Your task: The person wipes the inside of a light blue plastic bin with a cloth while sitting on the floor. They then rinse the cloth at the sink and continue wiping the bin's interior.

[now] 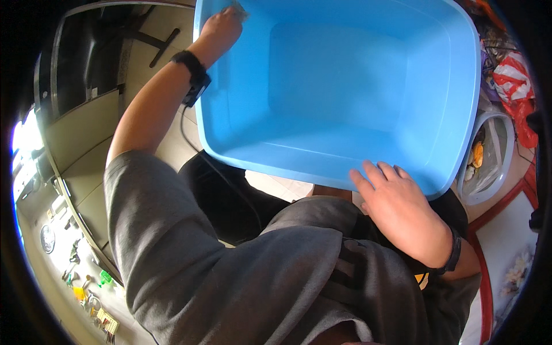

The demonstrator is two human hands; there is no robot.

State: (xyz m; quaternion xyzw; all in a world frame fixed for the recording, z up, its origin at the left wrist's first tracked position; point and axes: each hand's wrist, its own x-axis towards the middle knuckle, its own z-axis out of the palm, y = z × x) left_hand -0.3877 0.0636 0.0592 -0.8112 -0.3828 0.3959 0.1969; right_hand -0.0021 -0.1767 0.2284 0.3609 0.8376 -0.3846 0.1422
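Note:
A large light-blue plastic tub (pixel 336 77) lies before me over my lap, its hollow facing me and no loose things visible on its floor. My left hand (pixel 222 28) is at the tub's far left corner, closed around a small brownish, partly see-through piece (pixel 240 11), blurred, perhaps a scrubber. A black strap with a small device and cable sits on that wrist. My right hand (pixel 392 202) lies over the near rim toward the right, palm down, fingers apart and fingertips over the inner wall. Its thumb is partly hidden beneath the hand.
Right of the tub stands a clear-lined waste bin (pixel 489 172) with scraps inside, below a red-and-white plastic bag (pixel 513 79). A dark cable (pixel 220 172) runs from my left wrist across my lap. Small items hang or lie at the far left.

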